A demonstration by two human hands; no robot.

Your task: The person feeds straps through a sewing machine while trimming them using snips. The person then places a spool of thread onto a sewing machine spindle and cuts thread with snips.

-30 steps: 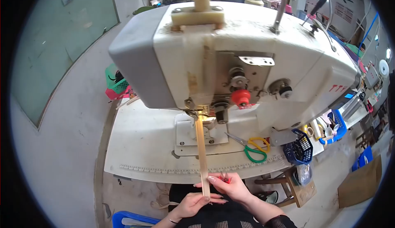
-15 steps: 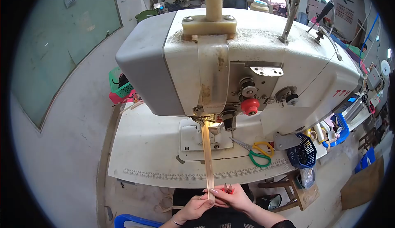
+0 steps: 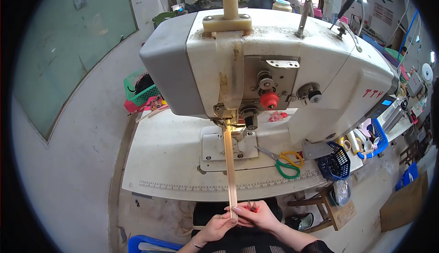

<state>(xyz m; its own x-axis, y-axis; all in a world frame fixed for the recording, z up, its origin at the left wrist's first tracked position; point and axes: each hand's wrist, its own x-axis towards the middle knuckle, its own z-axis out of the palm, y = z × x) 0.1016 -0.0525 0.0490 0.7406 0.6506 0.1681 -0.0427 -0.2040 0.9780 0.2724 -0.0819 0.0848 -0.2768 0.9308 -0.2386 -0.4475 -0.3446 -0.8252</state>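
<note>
Where the pale strip (image 3: 231, 173) leaves the lit needle area, it runs straight toward the wearer, over the table's near edge to the two hands. It is narrow, beige and taut-looking, with fine lines along its length and a yellower tint under the lamp. Thumb and fingers of the left hand (image 3: 219, 227) are closed on its near end; the right hand (image 3: 260, 216) sits just beside, its thumb against the strip and red-handled snips (image 3: 251, 208) held in its curled fingers. Above the far end hangs the bulky white sewing machine (image 3: 183, 65), which hides what lies directly behind it; a red knob (image 3: 269, 100) juts from its front. Under the strip are a metal plate (image 3: 214, 149) with screws and a printed ruler scale (image 3: 183, 188) near the table's edge. To the right, apart from the strip, lie open scissors (image 3: 275, 156) with one green and one yellow handle, then a navy basket (image 3: 336, 165) and, beyond it, a blue basket (image 3: 380, 143) filled with rolls and small items. A green basket (image 3: 142, 95) sits past the far left corner. The white table (image 3: 155, 161) looks smudged, its front edge curved in this view. Below on the right is a wooden stool (image 3: 339, 214); at lower left shows a blue bin (image 3: 137, 242). A scuffed white wall (image 3: 91, 134) with a greenish panel (image 3: 68, 47) closes the left side, while the far room is cluttered.
</note>
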